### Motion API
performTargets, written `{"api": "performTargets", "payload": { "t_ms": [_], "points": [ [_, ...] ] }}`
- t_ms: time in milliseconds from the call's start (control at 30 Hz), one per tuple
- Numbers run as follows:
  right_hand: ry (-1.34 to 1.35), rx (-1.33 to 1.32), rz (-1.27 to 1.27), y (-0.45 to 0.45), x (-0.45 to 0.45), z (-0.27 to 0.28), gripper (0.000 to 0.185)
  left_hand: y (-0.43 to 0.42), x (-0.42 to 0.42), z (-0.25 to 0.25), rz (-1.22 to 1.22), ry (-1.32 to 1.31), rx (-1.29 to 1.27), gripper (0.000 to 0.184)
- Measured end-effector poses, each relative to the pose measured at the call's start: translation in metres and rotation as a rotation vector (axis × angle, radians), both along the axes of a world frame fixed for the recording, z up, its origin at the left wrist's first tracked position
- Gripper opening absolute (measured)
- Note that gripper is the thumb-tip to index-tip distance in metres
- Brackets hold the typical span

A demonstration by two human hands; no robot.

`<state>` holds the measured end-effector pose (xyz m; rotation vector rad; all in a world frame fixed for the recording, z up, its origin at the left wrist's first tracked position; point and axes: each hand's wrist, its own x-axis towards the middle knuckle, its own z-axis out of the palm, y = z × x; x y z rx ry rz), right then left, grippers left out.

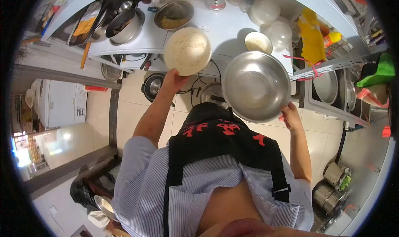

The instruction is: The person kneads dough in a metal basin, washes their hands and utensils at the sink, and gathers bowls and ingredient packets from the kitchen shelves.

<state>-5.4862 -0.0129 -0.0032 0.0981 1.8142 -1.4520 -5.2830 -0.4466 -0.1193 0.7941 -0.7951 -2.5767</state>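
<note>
My left hand (176, 81) grips the lower rim of a cream-coloured bowl (188, 51), its pale, brown-specked face turned to the camera. My right hand (291, 117) holds the lower right rim of a wide metal basin (256, 86), whose inside shows no contents. The two vessels are apart, side by side in front of the counter's edge. Just behind the basin, a small cream bowl (258, 42) stands on the white counter (226, 41). Beyond the cream-coloured bowl lies a dark-rimmed bowl (174, 15) with yellowish-brown food.
Metal pots (124, 27) stand at the counter's left, with a wooden handle (85, 55) jutting past the edge. Clear plastic containers (277, 35) and a yellow bag (311, 37) are at the right. Below are cables and a black pan (153, 86) near the floor.
</note>
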Motion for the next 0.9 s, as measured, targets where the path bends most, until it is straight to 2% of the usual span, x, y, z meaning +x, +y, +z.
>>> {"api": "performTargets", "payload": {
  "t_ms": [33,67,133,167,267,333,400,433,467,567,667,767,867,900],
  "points": [
    [-0.002,-0.026,0.023,-0.015,-0.004,-0.013,0.035,-0.005,0.024,-0.007,0.026,0.073,0.003,0.053],
    [0.016,-0.064,0.097,-0.040,-0.002,-0.013,0.039,-0.013,0.052,-0.020,-0.049,-0.041,-0.406,0.055],
    [-0.057,-0.114,0.138,-0.085,-0.001,-0.020,0.046,-0.008,0.089,-0.007,-0.006,-0.032,-0.407,0.060],
    [-0.049,-0.064,0.175,-0.112,0.003,-0.010,0.047,-0.001,0.103,0.019,0.127,0.080,-0.003,0.062],
    [-0.119,-0.121,0.181,-0.168,-0.012,-0.055,0.041,0.005,0.158,0.012,0.264,0.044,-0.046,0.065],
    [-0.128,-0.111,0.140,-0.201,-0.010,-0.045,0.033,0.016,0.191,0.008,0.369,-0.004,-0.054,0.066],
    [-0.150,-0.139,0.018,-0.227,-0.017,-0.064,0.025,0.026,0.215,0.004,0.418,0.000,-0.034,0.065],
    [-0.177,-0.160,0.035,-0.236,-0.021,-0.064,0.023,0.030,0.225,-0.001,0.439,-0.002,-0.013,0.064],
    [-0.242,-0.241,-0.061,-0.245,-0.021,-0.064,0.021,0.036,0.231,-0.001,0.460,-0.029,-0.011,0.064],
    [-0.229,-0.272,-0.109,-0.269,-0.037,-0.086,0.023,0.043,0.252,-0.010,0.495,-0.071,0.055,0.062],
    [-0.191,-0.470,-0.224,-0.281,-0.042,-0.092,0.028,0.039,0.270,-0.024,0.484,-0.113,0.184,0.059],
    [-0.350,-0.423,-0.440,-0.278,-0.040,-0.078,0.030,0.034,0.271,-0.033,0.464,-0.156,0.209,0.057],
    [-0.289,-0.339,-0.309,-0.254,-0.038,-0.094,0.030,0.029,0.259,-0.032,0.486,-0.158,0.215,0.060],
    [-0.292,-0.345,-0.359,-0.244,-0.040,-0.099,0.028,0.028,0.251,-0.029,0.502,-0.148,0.224,0.062]
  ]
}}
